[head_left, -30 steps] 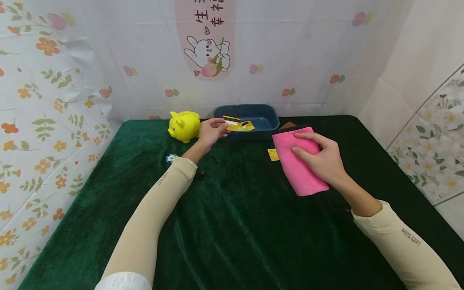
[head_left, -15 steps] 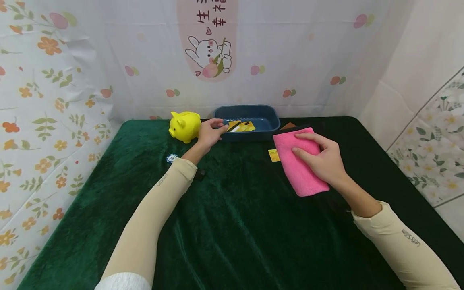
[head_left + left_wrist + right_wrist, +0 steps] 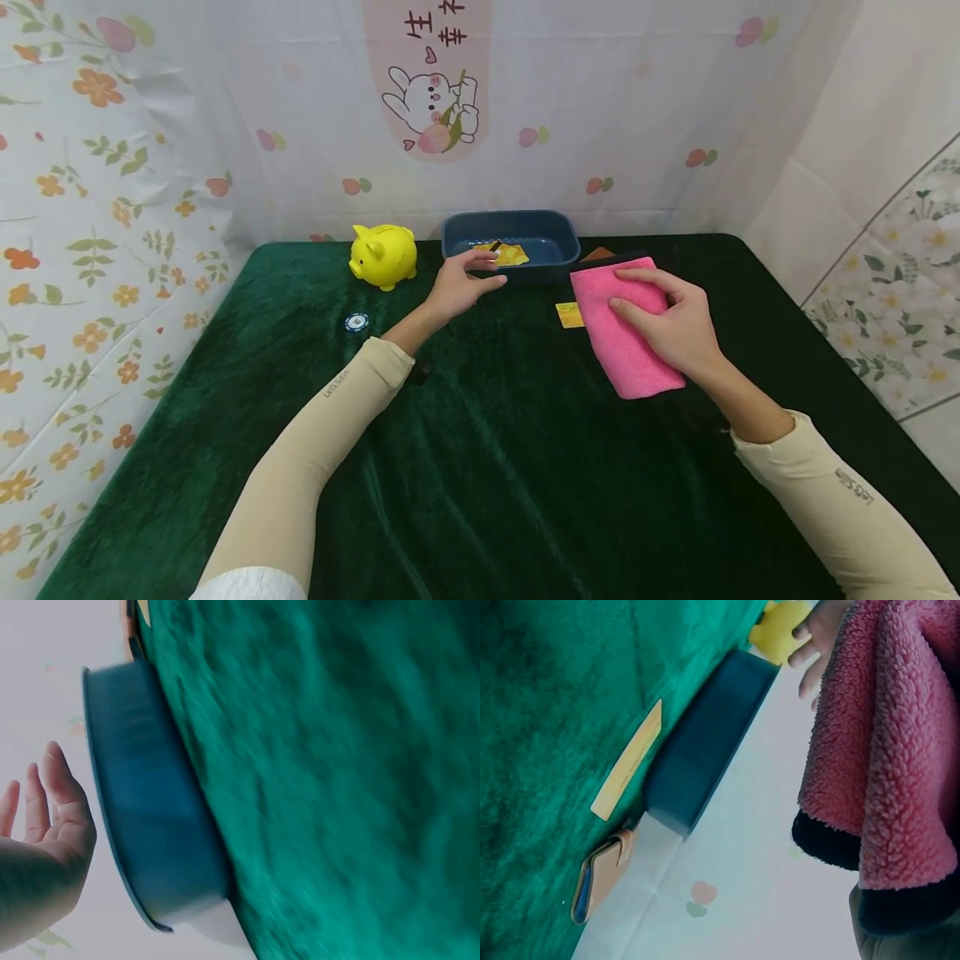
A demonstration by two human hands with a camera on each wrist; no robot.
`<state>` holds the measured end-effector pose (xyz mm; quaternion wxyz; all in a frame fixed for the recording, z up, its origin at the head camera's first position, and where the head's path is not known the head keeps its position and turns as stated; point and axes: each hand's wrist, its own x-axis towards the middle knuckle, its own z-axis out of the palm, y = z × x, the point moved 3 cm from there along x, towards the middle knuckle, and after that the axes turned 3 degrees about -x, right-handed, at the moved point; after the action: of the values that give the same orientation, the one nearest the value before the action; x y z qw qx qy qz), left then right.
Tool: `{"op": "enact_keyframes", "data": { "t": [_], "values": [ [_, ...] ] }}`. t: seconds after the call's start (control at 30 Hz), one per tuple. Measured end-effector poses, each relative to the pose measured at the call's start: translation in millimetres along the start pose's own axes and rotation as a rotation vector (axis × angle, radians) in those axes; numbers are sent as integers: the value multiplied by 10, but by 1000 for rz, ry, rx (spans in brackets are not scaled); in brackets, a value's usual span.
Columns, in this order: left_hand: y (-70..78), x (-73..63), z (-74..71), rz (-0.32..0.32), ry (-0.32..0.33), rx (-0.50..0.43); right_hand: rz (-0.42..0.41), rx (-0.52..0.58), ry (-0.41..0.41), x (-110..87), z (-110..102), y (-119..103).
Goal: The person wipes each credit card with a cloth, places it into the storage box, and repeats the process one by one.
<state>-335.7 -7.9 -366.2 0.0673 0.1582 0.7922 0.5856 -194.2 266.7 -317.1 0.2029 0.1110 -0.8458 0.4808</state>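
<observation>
My left hand (image 3: 459, 288) is held over the front rim of a blue basin (image 3: 551, 268), fingers relaxed and nothing in them. Inside the basin lie yellow bank cards (image 3: 512, 254), partly hidden by that hand. In the left wrist view the fingers of the left hand (image 3: 60, 817) are spread beside the basin's wall (image 3: 150, 795). My right hand (image 3: 678, 321) grips a folded pink plush cloth (image 3: 622, 333) with a black edge, clear of the table. Below and left of the cloth, another yellow card (image 3: 569, 315) lies flat on the green tablecloth.
A yellow piggy bank (image 3: 384, 257) stands left of the basin. In front of it lies a blue-and-white poker chip (image 3: 356, 322). A small black object (image 3: 420, 372) sits by the left wrist. A brown wallet (image 3: 607, 877) lies right of the basin, near the back curtain.
My left hand has lowered a yellow card into the basin and let it go, then shifted to the right with its fingers loosened. The right hand keeps the pink cloth almost still.
</observation>
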Motion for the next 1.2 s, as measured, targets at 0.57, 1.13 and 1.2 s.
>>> {"op": "enact_keyframes", "data": {
  "t": [0.57, 1.13, 1.2],
  "values": [
    [147, -62, 527, 38, -175, 139, 34, -55, 13, -32, -111, 143],
    [150, 55, 991, 56, -254, 314, 44, -63, 13, -88, -160, 217],
    [162, 90, 996, 51, -264, 335, 40, -61, 15, -94, -170, 227]
  ]
}}
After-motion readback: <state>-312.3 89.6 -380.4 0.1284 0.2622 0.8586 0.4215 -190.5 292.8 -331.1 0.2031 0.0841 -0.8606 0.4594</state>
